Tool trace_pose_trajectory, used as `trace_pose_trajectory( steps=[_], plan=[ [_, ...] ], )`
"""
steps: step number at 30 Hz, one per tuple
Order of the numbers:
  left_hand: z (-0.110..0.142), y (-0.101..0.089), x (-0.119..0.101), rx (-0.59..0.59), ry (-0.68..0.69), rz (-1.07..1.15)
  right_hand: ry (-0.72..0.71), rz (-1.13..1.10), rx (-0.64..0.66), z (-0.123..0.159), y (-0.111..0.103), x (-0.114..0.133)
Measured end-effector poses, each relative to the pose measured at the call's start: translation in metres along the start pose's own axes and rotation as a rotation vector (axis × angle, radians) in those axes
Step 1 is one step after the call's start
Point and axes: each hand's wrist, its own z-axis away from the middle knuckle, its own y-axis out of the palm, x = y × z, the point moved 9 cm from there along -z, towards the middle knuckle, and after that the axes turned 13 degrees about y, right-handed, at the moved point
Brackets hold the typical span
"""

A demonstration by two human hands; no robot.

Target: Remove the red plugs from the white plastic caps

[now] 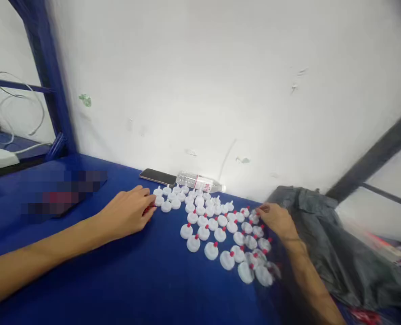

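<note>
Several small white caps with red tips (217,228) lie in rows on a blue table (135,275). My left hand (127,211) rests on the table at the left end of the rows, its fingers curled round something small and red that I cannot make out. My right hand (277,220) lies at the right end of the rows, fingers bent, with the fingertips pinching at a white cap (254,217).
A dark phone (157,177) and a clear plastic bottle (200,182) lie against the white wall behind the caps. A grey plastic bag (325,239) is bunched at the right. Blue frame posts (44,76) and white cables (14,104) stand at the left.
</note>
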Motion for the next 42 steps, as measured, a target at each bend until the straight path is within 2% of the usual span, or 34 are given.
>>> trace_pose_trajectory(
  steps=[3, 6, 10, 13, 16, 19, 25, 32, 36, 39, 42],
  plan=[
    [-0.002, 0.008, 0.004, 0.021, -0.005, -0.01, -0.004, -0.017, -0.072, 0.004, -0.011, 0.007],
    [-0.003, 0.012, 0.003, 0.032, -0.003, -0.009, -0.106, -0.085, -0.148, 0.014, -0.027, 0.032],
    [-0.003, 0.014, -0.001, 0.053, 0.001, 0.017, -0.404, -0.207, -0.149, 0.049, -0.041, 0.09],
    [-0.003, 0.016, -0.001, 0.068, -0.003, 0.038, -0.626, -0.259, -0.089, 0.086, -0.039, 0.13],
    [-0.003, 0.018, -0.001, 0.066, 0.002, 0.05, -0.771, -0.264, -0.011, 0.116, -0.032, 0.154],
    [-0.003, 0.019, -0.003, 0.049, 0.023, 0.052, -0.841, -0.248, 0.043, 0.131, -0.025, 0.162],
    [-0.004, 0.021, -0.008, 0.001, 0.068, 0.07, -0.874, -0.243, 0.045, 0.133, -0.018, 0.158],
    [-0.003, 0.01, -0.016, -0.014, 0.125, 0.05, -0.817, -0.322, -0.095, 0.13, -0.044, 0.158],
    [-0.001, 0.011, -0.019, -0.003, 0.16, 0.068, -0.852, -0.342, -0.167, 0.137, -0.053, 0.161],
    [-0.002, 0.008, -0.016, -0.072, 0.149, 0.153, -0.883, -0.35, -0.187, 0.145, -0.054, 0.166],
    [-0.001, -0.002, -0.014, -0.206, 0.14, 0.355, -0.87, -0.38, -0.116, 0.154, -0.052, 0.173]
  ],
)
